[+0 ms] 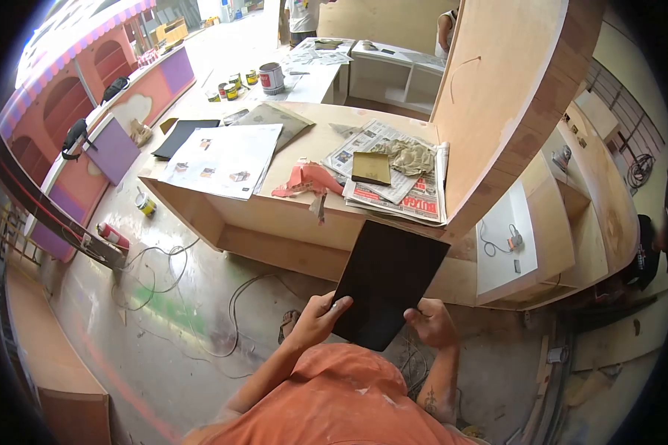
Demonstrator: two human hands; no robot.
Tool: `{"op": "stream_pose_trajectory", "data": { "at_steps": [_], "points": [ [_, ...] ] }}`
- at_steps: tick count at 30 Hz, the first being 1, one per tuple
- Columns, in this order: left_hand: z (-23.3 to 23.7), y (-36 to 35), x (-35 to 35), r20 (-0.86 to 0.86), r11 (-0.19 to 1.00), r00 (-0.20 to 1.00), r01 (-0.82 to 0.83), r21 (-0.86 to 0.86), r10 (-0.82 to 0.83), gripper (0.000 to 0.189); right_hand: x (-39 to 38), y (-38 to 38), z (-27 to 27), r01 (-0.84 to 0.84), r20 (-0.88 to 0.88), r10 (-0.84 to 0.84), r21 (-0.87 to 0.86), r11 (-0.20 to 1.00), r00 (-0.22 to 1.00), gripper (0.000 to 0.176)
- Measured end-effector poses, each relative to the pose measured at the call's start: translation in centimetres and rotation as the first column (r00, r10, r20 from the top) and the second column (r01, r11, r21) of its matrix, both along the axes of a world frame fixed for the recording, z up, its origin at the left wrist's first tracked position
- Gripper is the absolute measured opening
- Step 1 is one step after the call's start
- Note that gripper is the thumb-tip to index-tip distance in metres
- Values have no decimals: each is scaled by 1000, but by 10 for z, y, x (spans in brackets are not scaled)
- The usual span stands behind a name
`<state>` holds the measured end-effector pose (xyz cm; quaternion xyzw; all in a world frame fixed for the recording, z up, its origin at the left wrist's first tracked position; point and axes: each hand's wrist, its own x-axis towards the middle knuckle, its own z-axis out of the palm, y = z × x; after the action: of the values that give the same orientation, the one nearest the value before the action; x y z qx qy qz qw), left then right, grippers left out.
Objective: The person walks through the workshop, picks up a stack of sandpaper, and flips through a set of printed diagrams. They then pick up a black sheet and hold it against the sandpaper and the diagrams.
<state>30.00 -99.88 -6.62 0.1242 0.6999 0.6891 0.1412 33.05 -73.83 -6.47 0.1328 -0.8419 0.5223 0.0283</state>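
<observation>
Between my two hands is a flat black sandpaper sheet (392,284), tilted in front of my body below the counter's edge. My left hand (323,315) grips its lower left edge, thumb on top. At the lower right edge, my right hand (432,324) pinches it with the thumb on the face; the fingers behind are hidden. Beyond the sheet, a folded yellowish-brown piece (371,168) lies on newspapers (423,194) beside crumpled paper (412,158). A torn red piece (308,179) hangs partly over the counter's front edge.
The wooden counter (326,119) also carries printed sheets (219,159) and another dark sheet (185,137). A tall wooden panel (490,96) rises at right. Cables (234,319) trail over the floor near a can (145,204). Paint cans (272,78) stand farther back, with people beyond.
</observation>
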Motion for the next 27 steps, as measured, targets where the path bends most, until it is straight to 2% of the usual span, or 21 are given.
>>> {"op": "stream_pose_trajectory", "data": {
  "at_steps": [3, 7, 13, 15, 18, 21, 27],
  "points": [
    [-13, 0, -3, -84, 998, 996, -36, -58, 31, 31, 5, -2, 8, -68, 49, 69, -7, 998, 996, 48],
    [-13, 2, -4, -118, 999, 993, -22, -48, 16, 30, 10, -5, 5, -28, 66, 33, -81, 996, 997, 47],
    [-11, 6, -2, -211, 999, 977, -39, -34, 31, 28, 10, -4, 2, -27, -36, 25, -34, 999, 999, 44],
    [-8, 8, -1, -292, 999, 955, -54, -1, 51, 25, 9, -6, 10, -34, -146, 31, -17, 999, 989, 42],
    [-14, 6, -3, -291, 997, 956, -42, -58, 23, 22, 8, -4, 7, -45, -167, 33, -69, 997, 985, 40],
    [-12, 8, -3, -333, 997, 942, -60, -44, 41, 20, 7, -5, 6, -38, -171, 22, -91, 995, 985, 39],
    [-14, 5, -5, -399, 994, 916, -79, -74, 43, 19, 6, -7, 11, -45, -200, 33, -57, 997, 979, 35]
  ]
}}
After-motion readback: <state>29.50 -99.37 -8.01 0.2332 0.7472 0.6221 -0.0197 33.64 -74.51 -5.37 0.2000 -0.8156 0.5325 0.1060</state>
